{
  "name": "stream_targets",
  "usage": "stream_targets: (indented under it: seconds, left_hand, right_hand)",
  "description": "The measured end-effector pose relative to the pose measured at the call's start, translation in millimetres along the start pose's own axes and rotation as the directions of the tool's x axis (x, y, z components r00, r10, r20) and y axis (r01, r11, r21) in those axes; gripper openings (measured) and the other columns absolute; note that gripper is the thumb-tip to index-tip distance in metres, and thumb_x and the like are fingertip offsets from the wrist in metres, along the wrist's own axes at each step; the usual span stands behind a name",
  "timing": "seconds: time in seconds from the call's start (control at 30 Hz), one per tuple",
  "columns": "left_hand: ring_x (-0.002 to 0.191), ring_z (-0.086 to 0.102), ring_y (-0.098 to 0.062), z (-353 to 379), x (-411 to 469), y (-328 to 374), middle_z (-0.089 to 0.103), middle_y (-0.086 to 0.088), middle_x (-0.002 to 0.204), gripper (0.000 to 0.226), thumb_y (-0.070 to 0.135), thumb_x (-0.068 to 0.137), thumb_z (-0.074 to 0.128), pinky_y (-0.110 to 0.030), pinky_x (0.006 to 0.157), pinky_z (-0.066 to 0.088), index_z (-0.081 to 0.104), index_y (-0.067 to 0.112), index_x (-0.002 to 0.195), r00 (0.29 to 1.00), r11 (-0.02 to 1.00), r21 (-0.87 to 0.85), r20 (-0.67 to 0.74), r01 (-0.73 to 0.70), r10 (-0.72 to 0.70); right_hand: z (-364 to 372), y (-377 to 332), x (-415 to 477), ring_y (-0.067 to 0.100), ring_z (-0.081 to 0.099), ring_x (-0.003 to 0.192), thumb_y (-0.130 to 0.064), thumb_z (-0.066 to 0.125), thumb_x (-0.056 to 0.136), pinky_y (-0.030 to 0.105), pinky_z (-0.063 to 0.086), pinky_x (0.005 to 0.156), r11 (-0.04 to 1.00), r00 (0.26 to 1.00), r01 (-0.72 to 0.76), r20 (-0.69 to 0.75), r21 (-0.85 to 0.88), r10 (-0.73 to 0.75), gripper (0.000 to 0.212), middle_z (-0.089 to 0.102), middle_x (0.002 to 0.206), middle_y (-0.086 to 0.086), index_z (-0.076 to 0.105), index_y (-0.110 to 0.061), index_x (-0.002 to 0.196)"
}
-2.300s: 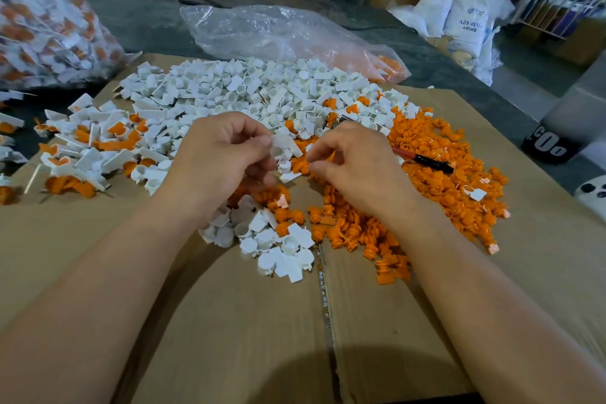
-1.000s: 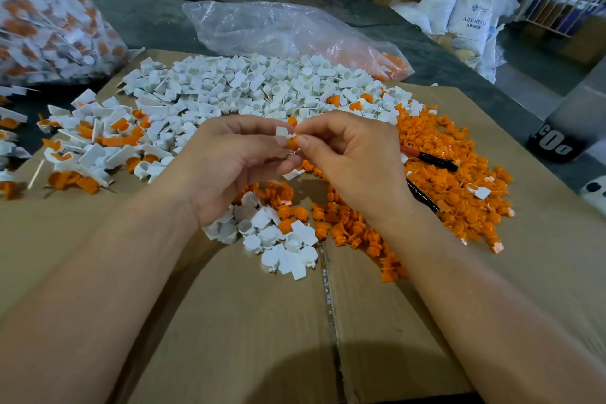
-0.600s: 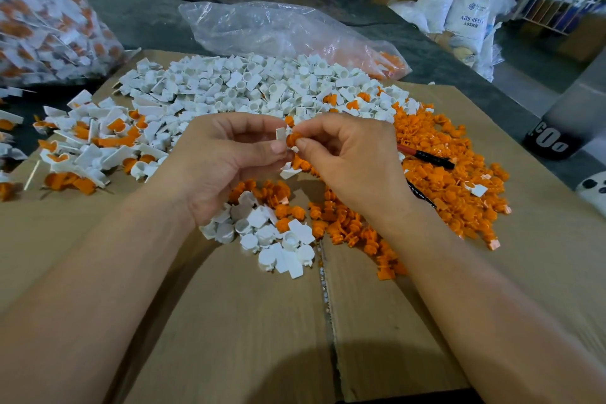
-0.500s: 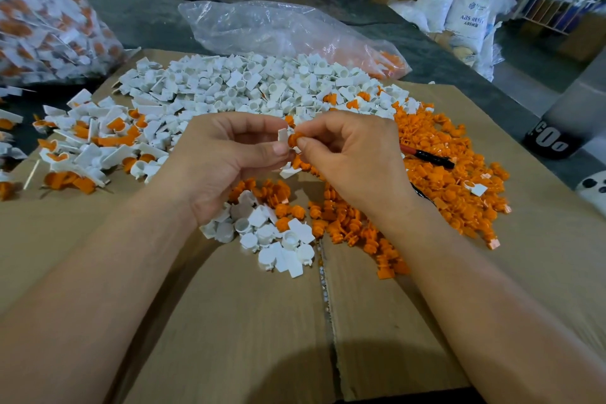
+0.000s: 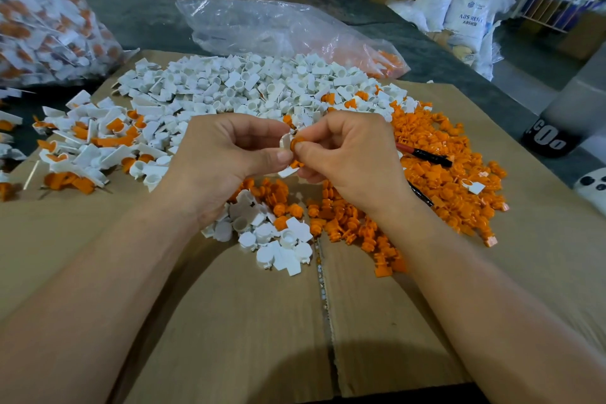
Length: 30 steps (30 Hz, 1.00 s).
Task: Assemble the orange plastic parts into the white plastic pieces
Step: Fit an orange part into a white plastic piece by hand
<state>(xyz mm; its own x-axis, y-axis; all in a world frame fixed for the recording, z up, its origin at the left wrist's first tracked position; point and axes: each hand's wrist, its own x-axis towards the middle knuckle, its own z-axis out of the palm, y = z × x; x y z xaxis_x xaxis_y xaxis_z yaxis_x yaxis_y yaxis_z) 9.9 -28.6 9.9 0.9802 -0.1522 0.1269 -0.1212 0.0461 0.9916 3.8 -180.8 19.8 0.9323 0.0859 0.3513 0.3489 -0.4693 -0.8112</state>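
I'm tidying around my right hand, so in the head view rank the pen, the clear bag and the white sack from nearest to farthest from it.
1. Pen, on the orange parts just right of the right hand.
2. Clear bag, on the table beyond the white pieces.
3. White sack, off the table at the far back right.

Person's body as seen from the head camera. Bare left hand (image 5: 226,167) and bare right hand (image 5: 354,164), each joined to an uncovered forearm, left forearm (image 5: 98,289) and right forearm (image 5: 492,289), bare to the edge of view. Thumbnails (image 5: 284,155) short, rounded, natural in finish.
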Motion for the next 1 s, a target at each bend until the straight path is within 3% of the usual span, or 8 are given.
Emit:
stream_targets:
  seconds: [0.1,0.2,0.27,0.37,0.47,0.63,0.8,1.0]
  left_hand:
    - [0.068,0.070,-0.017,2.5,-0.5,-0.2,0.073,-0.003,0.071,0.029,0.008,0.057,0.068,-0.022,0.064,0.057,0.069,0.009,0.086,1.000,0.998,-0.052,0.005,0.022,-0.022]
    - [0.065,0.069,-0.017,4.6,-0.6,0.7,0.072,-0.004,0.071,0.017,-0.003,0.074,0.063,-0.019,0.060,0.055,0.069,0.009,0.084,0.999,0.997,-0.066,0.007,0.037,-0.036]
    - [0.065,0.069,-0.018,4.7,-0.1,1.2,0.072,-0.007,0.071,0.022,-0.008,0.079,0.059,-0.018,0.059,0.055,0.070,0.011,0.082,0.999,0.997,-0.065,-0.011,0.038,-0.039]
    - [0.065,0.067,-0.020,4.2,0.4,2.2,0.072,-0.012,0.076,0.022,-0.007,0.080,0.060,-0.019,0.058,0.054,0.071,0.012,0.084,0.999,0.997,-0.063,-0.030,0.042,-0.044]
    - [0.063,0.068,-0.018,2.7,0.6,2.5,0.072,-0.010,0.073,0.019,-0.006,0.078,0.062,-0.018,0.056,0.053,0.070,0.010,0.087,0.998,0.996,-0.075,-0.033,0.055,-0.058]
    - [0.054,0.066,-0.014,3.2,0.2,2.8,0.070,-0.006,0.063,0.018,-0.009,0.074,0.065,-0.016,0.052,0.051,0.070,0.007,0.080,0.997,0.997,-0.051,-0.057,0.057,-0.060]
    - [0.049,0.064,-0.016,2.4,0.8,3.5,0.067,-0.006,0.058,0.018,-0.011,0.075,0.062,-0.017,0.047,0.050,0.067,0.006,0.076,0.993,0.993,-0.092,-0.081,0.074,-0.081]
    - [0.051,0.065,-0.016,-0.1,0.3,4.4,0.066,-0.004,0.055,0.016,-0.007,0.074,0.064,-0.022,0.050,0.055,0.062,0.009,0.070,0.991,0.989,-0.107,-0.082,0.098,-0.107]
  right_hand:
    - [2.9,0.8,-1.4,0.013,0.066,0.059,-0.006,0.067,0.079,0.038,0.057,0.062,0.994,0.997,0.073,-0.007,-0.086,-0.074,0.014,0.062,0.060,-0.010,0.066,-0.017,0.072]
    - [1.5,1.6,-0.9,0.005,0.065,0.055,-0.008,0.069,0.080,0.027,0.057,0.059,0.999,0.999,0.045,0.029,-0.004,-0.045,0.021,0.062,0.057,-0.012,0.061,-0.028,0.076]
    - [1.3,1.9,-0.9,0.007,0.066,0.058,-0.012,0.070,0.080,0.029,0.058,0.063,0.998,0.997,0.065,0.035,0.021,-0.066,0.020,0.066,0.061,-0.007,0.062,-0.030,0.083]
    - [3.7,2.0,-2.1,0.016,0.067,0.069,-0.013,0.071,0.078,0.038,0.056,0.070,0.991,0.991,0.133,0.012,-0.013,-0.133,0.013,0.069,0.073,0.005,0.071,-0.015,0.091]
    - [3.9,3.9,-0.7,0.011,0.062,0.076,-0.014,0.072,0.076,0.027,0.052,0.073,0.979,0.983,0.180,-0.020,-0.095,-0.183,0.017,0.065,0.079,0.000,0.073,-0.011,0.093]
    - [3.7,6.9,0.8,0.000,0.054,0.068,-0.012,0.074,0.074,0.011,0.045,0.066,0.976,0.979,0.203,-0.020,-0.080,-0.205,0.021,0.057,0.072,-0.010,0.072,-0.007,0.095]
    - [4.1,6.4,1.3,0.005,0.058,0.072,-0.014,0.076,0.071,0.023,0.052,0.070,0.972,0.973,0.230,0.026,-0.042,-0.229,0.029,0.057,0.078,-0.010,0.069,-0.016,0.100]
    - [3.6,9.4,1.1,0.017,0.064,0.080,-0.011,0.073,0.073,0.036,0.054,0.076,0.949,0.949,0.316,0.009,0.000,-0.316,0.033,0.068,0.085,0.006,0.066,-0.012,0.106]
